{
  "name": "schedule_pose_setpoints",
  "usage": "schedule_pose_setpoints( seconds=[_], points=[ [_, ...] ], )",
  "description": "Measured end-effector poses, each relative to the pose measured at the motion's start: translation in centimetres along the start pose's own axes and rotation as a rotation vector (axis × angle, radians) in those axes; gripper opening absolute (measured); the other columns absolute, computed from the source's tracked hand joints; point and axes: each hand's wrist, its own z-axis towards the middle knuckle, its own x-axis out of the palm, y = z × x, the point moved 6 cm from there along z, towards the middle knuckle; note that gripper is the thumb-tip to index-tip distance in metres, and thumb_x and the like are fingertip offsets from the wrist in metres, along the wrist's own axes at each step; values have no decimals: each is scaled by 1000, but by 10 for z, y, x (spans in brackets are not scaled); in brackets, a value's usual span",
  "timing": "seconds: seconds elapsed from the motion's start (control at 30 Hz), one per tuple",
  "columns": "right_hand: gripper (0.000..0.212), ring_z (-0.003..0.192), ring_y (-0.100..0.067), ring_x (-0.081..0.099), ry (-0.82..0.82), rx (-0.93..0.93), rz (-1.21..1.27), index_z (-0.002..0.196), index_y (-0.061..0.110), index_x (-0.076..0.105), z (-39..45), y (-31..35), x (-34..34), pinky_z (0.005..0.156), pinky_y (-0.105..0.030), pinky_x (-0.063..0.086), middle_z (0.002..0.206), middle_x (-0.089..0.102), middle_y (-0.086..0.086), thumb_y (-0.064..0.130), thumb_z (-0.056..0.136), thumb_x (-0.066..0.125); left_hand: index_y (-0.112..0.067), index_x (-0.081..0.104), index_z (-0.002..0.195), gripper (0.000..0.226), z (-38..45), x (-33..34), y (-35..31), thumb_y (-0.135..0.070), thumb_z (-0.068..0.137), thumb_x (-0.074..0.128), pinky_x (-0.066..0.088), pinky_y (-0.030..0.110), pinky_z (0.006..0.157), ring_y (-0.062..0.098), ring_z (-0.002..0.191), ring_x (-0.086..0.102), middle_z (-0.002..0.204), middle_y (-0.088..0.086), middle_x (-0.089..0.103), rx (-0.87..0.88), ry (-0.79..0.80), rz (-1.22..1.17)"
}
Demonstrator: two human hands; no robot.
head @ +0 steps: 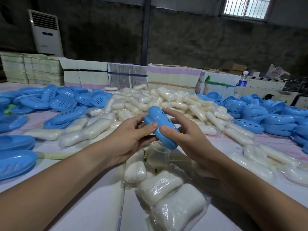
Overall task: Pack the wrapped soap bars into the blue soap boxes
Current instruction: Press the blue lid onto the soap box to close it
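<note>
Blue plastic, the closed box [160, 126] sits tilted between both hands above the soap pile [166, 104]. The left hand [131, 139] grips its near-left side, thumb on top; the right hand [186, 135] pinches its right edge, forearms converging.

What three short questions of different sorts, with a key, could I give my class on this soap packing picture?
1. True or false: both hands hold one blue soap box above the table.
2. Which lies nearest the camera? A: slotted blue trays; B: wrapped soap bars; C: a water bottle.
3. Fill in: the blue lids with holes are heaped on the person's ____ side.

Key
1. True: the left hand and right hand both grip it, thumbs on top.
2. B: wrapped soap bars lie below the hands; the slotted trays and water bottle lie farther off.
3. Right: the lids are heaped there.
</note>
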Motion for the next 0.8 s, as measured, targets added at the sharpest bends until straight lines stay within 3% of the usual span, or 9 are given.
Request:
schedule_pose_setpoints(
  seconds=[0.07, 0.17, 0.33, 0.47, 0.57, 0.7, 0.8],
  points=[
    [53, 89, -6, 65, 36, 21, 3, 119, 61, 55, 1, -1, 0, 72, -24, 55, 120, 61, 9, 60, 68, 67, -3, 56, 134, 38, 0, -2, 0, -4, 96, 54, 56, 31, 95, 30, 117, 66, 125, 19, 69, 9, -15, 4],
    [57, 79, -10, 65, 74, 55, -12, 120, 59, 56, 1, -2, -3, 69, -24, 56, 116, 61, 7, 59, 65, 68, -2, 54, 136, 40, 0, -2, 0, -2, 96, 54, 54, 34, 97, 32, 119, 65, 126, 21, 67, 9, -26, 1],
    [60, 89, -23, 66, 99, 73, -13, 129, 49, 56, 0, -3, -6, 72, -31, 59, 122, 60, 0, 50, 71, 71, -5, 56, 134, 38, -1, -3, 0, -5, 96, 55, 53, 36, 98, 30, 120, 64, 126, 19, 68, -8, -26, 23],
    [60, 91, -26, 66, 93, 83, 34, 125, 48, 59, -2, -1, -5, 75, -41, 58, 119, 60, -3, 50, 67, 72, -6, 58, 132, 36, 0, -2, 1, -6, 96, 56, 55, 32, 96, 27, 118, 66, 125, 16, 69, -15, -11, 9],
    [55, 90, -26, 65, 91, 76, 31, 128, 45, 59, -2, -1, -4, 74, -41, 59, 121, 59, -4, 42, 74, 70, -6, 59, 131, 37, 0, -3, 1, -6, 95, 56, 55, 32, 96, 27, 119, 65, 124, 16, 70, -20, -7, -11],
    [54, 93, -32, 64, 89, 93, 35, 128, 46, 58, -3, -1, -3, 76, -49, 57, 118, 58, -5, 44, 74, 70, -5, 58, 132, 36, 0, -4, 1, -5, 96, 55, 54, 33, 97, 28, 120, 65, 125, 16, 69, -26, 10, -24],
    [54, 90, -27, 65, 95, 110, 29, 126, 48, 58, -4, -2, -2, 76, -50, 57, 114, 58, -5, 47, 73, 70, -5, 58, 132, 38, -1, -5, 1, -6, 95, 56, 54, 34, 98, 28, 120, 65, 126, 17, 69, -20, 11, -23]
  ],
)
